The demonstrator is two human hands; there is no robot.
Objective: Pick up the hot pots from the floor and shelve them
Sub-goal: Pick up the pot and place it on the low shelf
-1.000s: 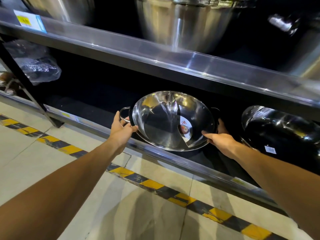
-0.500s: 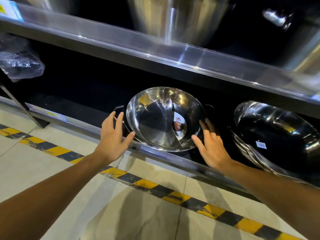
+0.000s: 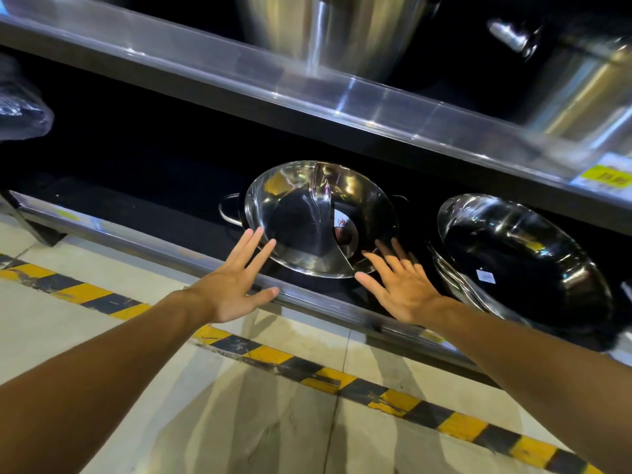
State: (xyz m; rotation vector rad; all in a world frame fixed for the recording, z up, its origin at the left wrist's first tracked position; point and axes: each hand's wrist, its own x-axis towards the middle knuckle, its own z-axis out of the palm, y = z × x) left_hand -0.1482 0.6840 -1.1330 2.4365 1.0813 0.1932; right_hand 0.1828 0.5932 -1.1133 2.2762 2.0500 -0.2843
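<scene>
A shiny steel hot pot (image 3: 301, 217) with a curved divider and two loop handles leans tilted on the bottom shelf (image 3: 136, 234), its inside facing me. My left hand (image 3: 236, 285) hovers just in front of its left rim, fingers spread, holding nothing. On the other side, my right hand (image 3: 400, 289) is spread open by the pot's lower right rim, also empty. Neither hand grips the pot.
A stack of similar steel pots (image 3: 523, 261) leans on the same shelf to the right. The upper shelf (image 3: 342, 94) carries large steel stockpots (image 3: 335, 29). A plastic-wrapped item (image 3: 20, 107) sits far left. Yellow-black tape (image 3: 307, 374) runs across the tiled floor.
Both hands let go of the pot's handles, opened flat and drew back toward me. The pot stays leaning on the bottom shelf.
</scene>
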